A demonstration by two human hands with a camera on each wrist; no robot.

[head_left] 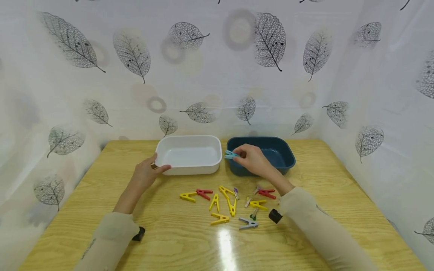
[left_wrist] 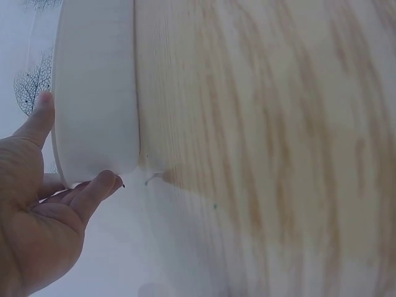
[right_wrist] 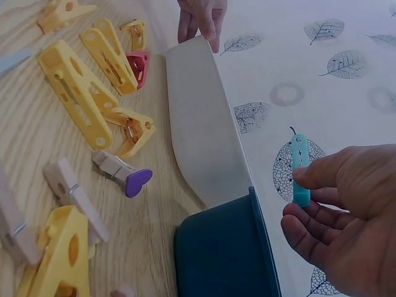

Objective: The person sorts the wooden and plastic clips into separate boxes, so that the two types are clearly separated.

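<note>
A white plastic basin stands on the table, its left front corner held by my left hand. The thumb lies along the front rim and the fingers are round the left end, as the left wrist view of the hand shows. Between thumb and fingers, my right hand pinches a light blue clothespin. That clothespin is above the left rim of a dark blue basin, beside the white one. In the right wrist view the turquoise clothespin is upright, seen edge-on.
Loose clothespins lie in front of the basins: several yellow ones, red ones, a grey one and small wooden ones, one with a purple heart. A leaf-print curtain hangs behind the wooden table.
</note>
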